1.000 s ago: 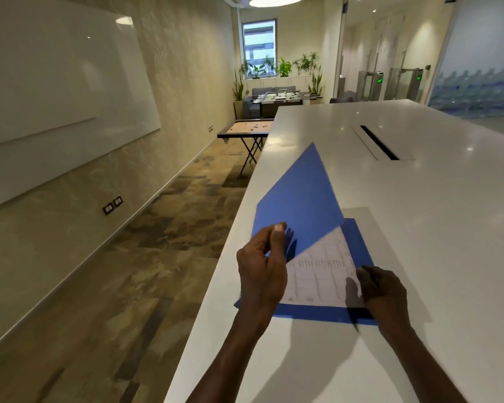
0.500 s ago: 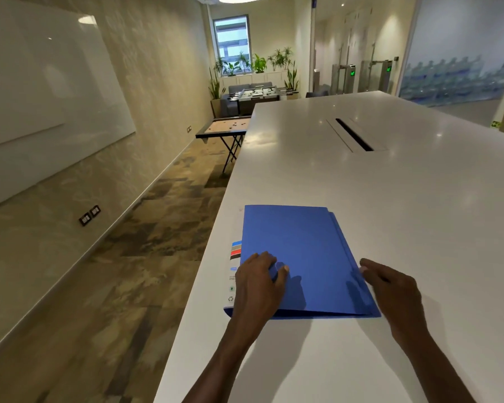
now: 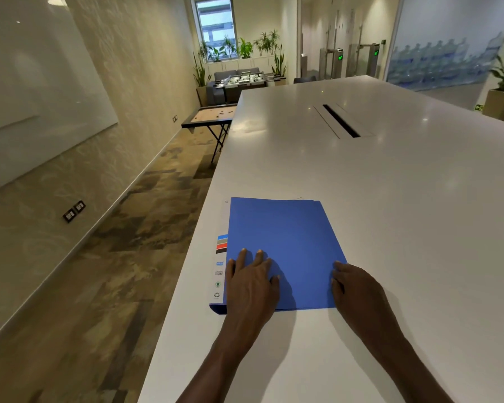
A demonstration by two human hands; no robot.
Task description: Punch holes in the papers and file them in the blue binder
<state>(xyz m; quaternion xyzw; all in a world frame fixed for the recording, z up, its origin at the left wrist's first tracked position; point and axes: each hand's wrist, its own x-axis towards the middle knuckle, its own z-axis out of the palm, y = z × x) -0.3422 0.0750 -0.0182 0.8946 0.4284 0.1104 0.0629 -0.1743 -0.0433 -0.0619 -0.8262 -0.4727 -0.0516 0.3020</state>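
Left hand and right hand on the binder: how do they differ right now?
The left hand lies flat on the blue binder cover near its spine, fingers spread; the right hand sits at the binder's right edge, fingers bent, mostly over the table. Both touch the closed binder; neither grips it.

The closed cover of the blue binder [image 3: 282,242] hid any papers inside. The left hand [image 3: 252,283] covered the binder's near left corner, and the right hand [image 3: 357,289] its near right corner. Print on the spine label [image 3: 219,271] was too small to read.
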